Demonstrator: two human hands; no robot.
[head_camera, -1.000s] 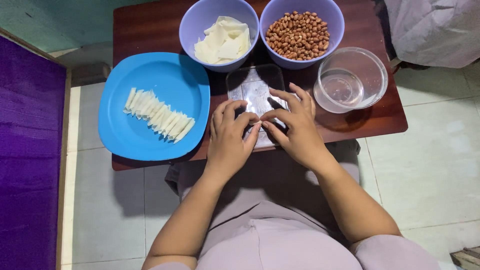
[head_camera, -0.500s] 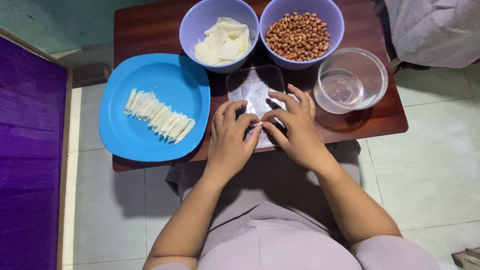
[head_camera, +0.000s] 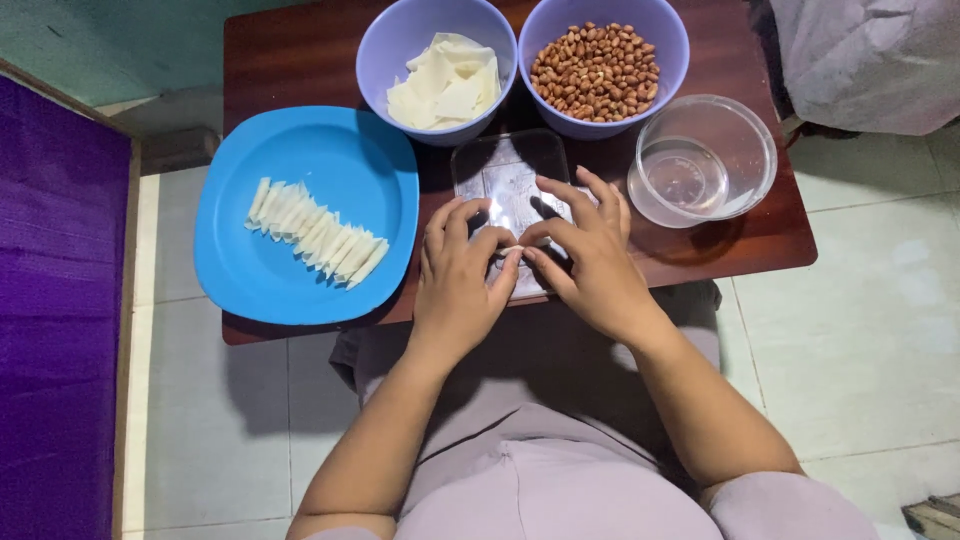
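fingertips of both your hands meet over a small pale wrapper piece (head_camera: 513, 250), which lies on a clear flat tray (head_camera: 505, 170) at the near edge of the tabletop (head_camera: 300, 50). your left hand (head_camera: 462, 280) is curled, with thumb and forefinger pinching the piece from the left. your right hand (head_camera: 590, 260) pinches it from the right, its other fingers spread out over the tray. the piece is mostly hidden under your fingers, so i cannot tell its shape.

just behind the tray stand two purple bowls, touching each other: the left bowl (head_camera: 385, 60) holds white wrapper sheets (head_camera: 445, 85), the right bowl (head_camera: 670, 40) holds peanuts (head_camera: 595, 72). right of the tray is a clear bowl (head_camera: 745, 130) with a little water. on the left, a blue plate (head_camera: 300, 150) carries a row of folded white rolls (head_camera: 315, 232), overlapping one another.
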